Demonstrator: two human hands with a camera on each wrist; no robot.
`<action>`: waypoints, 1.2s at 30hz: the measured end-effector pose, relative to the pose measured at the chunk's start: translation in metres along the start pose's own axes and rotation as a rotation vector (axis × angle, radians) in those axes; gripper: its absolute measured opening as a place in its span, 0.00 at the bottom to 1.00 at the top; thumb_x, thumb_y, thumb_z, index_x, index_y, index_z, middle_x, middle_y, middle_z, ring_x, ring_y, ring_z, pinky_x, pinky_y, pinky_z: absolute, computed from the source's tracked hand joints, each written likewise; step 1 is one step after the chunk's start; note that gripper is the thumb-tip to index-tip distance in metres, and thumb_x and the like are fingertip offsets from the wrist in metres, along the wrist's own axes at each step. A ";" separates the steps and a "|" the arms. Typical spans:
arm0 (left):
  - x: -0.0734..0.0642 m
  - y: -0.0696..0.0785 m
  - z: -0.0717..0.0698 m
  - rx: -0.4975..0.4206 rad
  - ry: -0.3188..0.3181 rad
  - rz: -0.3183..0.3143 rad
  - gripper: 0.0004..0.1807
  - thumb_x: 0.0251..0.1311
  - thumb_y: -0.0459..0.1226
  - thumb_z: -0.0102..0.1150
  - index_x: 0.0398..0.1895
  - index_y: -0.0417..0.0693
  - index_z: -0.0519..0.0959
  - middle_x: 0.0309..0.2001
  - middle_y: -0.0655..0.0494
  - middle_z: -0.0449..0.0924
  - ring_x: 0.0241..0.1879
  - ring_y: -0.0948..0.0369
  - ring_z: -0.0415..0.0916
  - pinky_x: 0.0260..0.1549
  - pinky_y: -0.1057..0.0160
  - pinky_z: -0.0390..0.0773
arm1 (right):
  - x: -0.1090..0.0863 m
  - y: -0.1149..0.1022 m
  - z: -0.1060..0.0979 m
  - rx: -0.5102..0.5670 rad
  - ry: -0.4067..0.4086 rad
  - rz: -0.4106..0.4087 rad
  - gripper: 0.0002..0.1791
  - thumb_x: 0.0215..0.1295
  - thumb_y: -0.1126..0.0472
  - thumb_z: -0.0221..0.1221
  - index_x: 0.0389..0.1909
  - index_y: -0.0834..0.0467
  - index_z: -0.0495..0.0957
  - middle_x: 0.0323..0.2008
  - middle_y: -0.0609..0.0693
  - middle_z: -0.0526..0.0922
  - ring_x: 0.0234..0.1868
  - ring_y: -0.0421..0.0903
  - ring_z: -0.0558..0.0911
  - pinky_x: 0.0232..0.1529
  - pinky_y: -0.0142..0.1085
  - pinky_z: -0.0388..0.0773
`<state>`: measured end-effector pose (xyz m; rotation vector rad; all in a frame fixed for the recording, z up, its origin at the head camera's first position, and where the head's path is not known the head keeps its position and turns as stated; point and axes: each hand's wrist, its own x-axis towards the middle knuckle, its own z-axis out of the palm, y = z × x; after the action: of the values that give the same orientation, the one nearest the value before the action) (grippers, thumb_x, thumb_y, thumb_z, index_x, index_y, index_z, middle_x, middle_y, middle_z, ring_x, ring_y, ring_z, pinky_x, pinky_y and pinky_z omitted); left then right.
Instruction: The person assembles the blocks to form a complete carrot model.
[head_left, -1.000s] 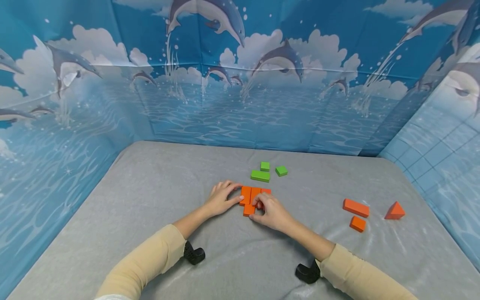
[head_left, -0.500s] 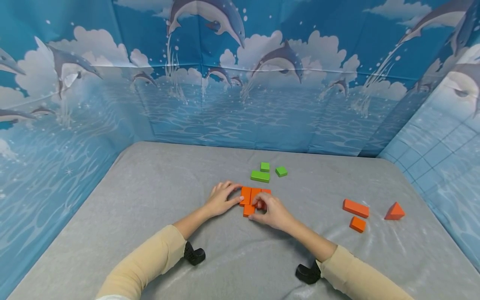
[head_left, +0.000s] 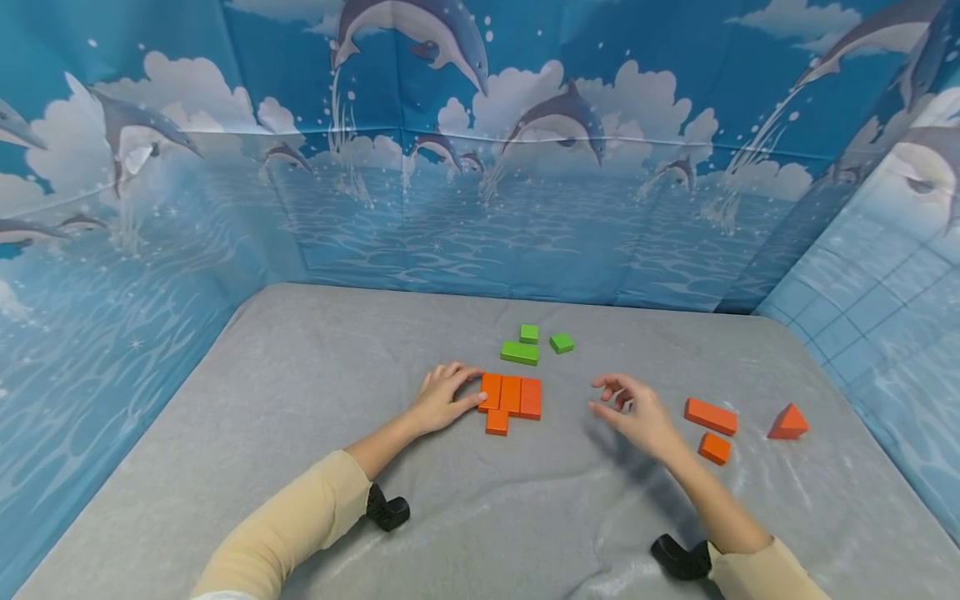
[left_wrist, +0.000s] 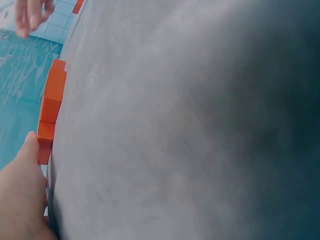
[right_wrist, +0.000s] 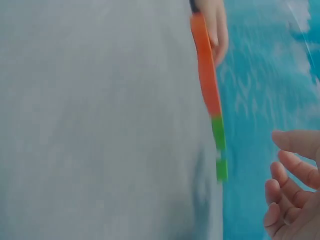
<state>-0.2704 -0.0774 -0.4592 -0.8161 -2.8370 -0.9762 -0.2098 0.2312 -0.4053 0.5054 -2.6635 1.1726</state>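
Three upright orange rectangular blocks [head_left: 511, 394] stand side by side in a row on the grey cloth. A smaller orange block [head_left: 497, 422] lies against their near side, below the left pair. My left hand [head_left: 442, 398] rests at the row's left side, with its thumb and index fingertip touching the leftmost block [head_left: 490, 390]. In the left wrist view the thumb [left_wrist: 30, 147] lies along a block's edge. My right hand [head_left: 637, 417] hovers over the cloth right of the row, fingers loosely bent and holding nothing.
Behind the row lie a long green block [head_left: 520, 353] and two small green blocks, one of them [head_left: 562, 342] turned askew. At the right are a long orange block [head_left: 711, 416], a small orange block [head_left: 715, 448] and an orange triangular block [head_left: 789, 422]. A dolphin-print curtain [head_left: 465, 225] encloses the table.
My right hand has let go of the orange blocks and moved right, uncovering the row's right block. The left hand has stayed in place, and the blocks look unmoved.
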 end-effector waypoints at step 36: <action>-0.001 0.003 -0.002 -0.001 -0.004 0.000 0.25 0.62 0.50 0.51 0.60 0.50 0.70 0.51 0.52 0.69 0.50 0.53 0.62 0.52 0.50 0.57 | -0.088 0.087 -0.098 -0.203 -0.118 0.404 0.29 0.58 0.53 0.62 0.51 0.71 0.70 0.34 0.54 0.74 0.27 0.37 0.71 0.26 0.32 0.70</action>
<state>-0.2684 -0.0771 -0.4562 -0.8190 -2.8403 -0.9771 -0.1579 0.3791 -0.4257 -0.0008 -3.0380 0.9661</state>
